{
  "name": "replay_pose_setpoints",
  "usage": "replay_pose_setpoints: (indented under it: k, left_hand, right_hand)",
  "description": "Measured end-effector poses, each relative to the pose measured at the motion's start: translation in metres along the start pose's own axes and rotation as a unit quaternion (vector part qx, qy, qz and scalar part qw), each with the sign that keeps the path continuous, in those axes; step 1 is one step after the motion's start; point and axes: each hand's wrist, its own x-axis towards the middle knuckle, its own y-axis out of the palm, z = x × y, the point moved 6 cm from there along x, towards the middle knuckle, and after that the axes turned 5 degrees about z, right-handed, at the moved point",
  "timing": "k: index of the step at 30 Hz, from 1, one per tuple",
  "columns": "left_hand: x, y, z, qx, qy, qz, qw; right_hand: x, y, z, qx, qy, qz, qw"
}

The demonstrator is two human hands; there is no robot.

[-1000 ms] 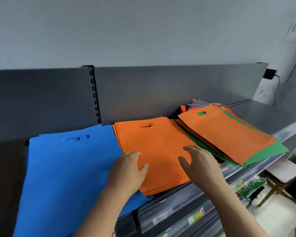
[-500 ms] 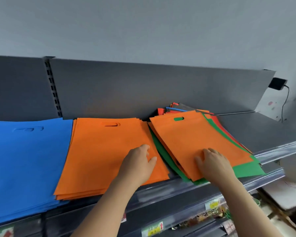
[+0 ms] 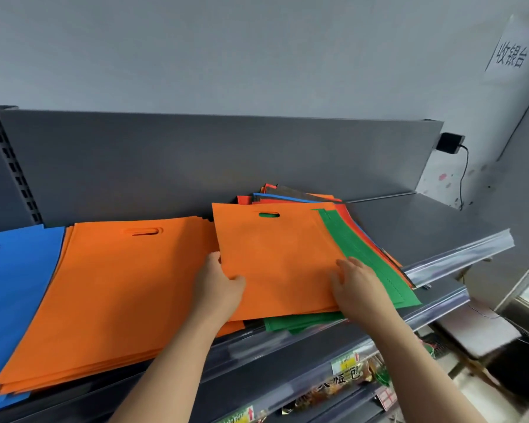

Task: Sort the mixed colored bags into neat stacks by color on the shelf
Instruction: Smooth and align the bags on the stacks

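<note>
Bags on grey shelf [image 3: 425,227], three groups. Blue stack [image 3: 13,285] at 9 o'clock of view, cut by left frame edge. Orange stack [image 3: 119,285] just beside it at its 3 o'clock, squared, handle slot toward back panel [image 3: 196,166], left edge lying over blue. Mixed pile [image 3: 287,196] at 3 o'clock of orange stack, fanned and skewed: red, blue, grey edges poking out at 12 o'clock end, green bag [image 3: 364,254] exposed along 3 o'clock side and under 6 o'clock edge. Orange bag [image 3: 272,261] topmost on pile, flat, green visible through handle slot, its 9 o'clock edge lapping over orange stack. Left grip [image 3: 219,288]: grasping orange bag at 8 o'clock corner, thumb on top, fingers along the edge; whether tucked under, cannot tell. Right grip [image 3: 358,288]: released, fingers straight and flat, pressing down at 5 o'clock corner of orange bag, fingertips near green strip. Both forearms bare, entering from 6 o'clock. Clear price rail [image 3: 458,254] along shelf front. Slotted upright [image 3: 13,166] at 9 o'clock end of back panel. Lower shelf with packaged goods [image 3: 342,380] and yellow tags at 5 o'clock. Black adapter [image 3: 449,143] with cable at 2 o'clock on wall, white sign [image 3: 510,56] with dark characters at 1 o'clock. Stool [image 3: 477,331] at 4 o'clock below, blurred.
</note>
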Motion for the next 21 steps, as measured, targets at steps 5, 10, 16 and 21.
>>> replay_pose_setpoints:
  k: [5,10,16,21]
  left_hand:
    - [0.005,0.001,0.01,-0.035,-0.024,0.006,0.999]
    - [0.003,-0.009,0.001,-0.021,0.044,-0.014,0.999]
    - [-0.011,-0.039,-0.001,-0.092,0.084,-0.053,0.991]
    - [-0.025,-0.08,0.008,-0.138,0.092,-0.074,0.983]
  right_hand:
    - [0.003,0.01,-0.003,-0.008,-0.022,0.033,0.999]
    - [0.006,0.005,-0.007,0.031,0.002,0.045,0.999]
    - [0.006,0.004,0.011,0.031,0.025,0.058,0.998]
    - [-0.001,0.006,0.058,0.118,-0.018,0.027,0.992]
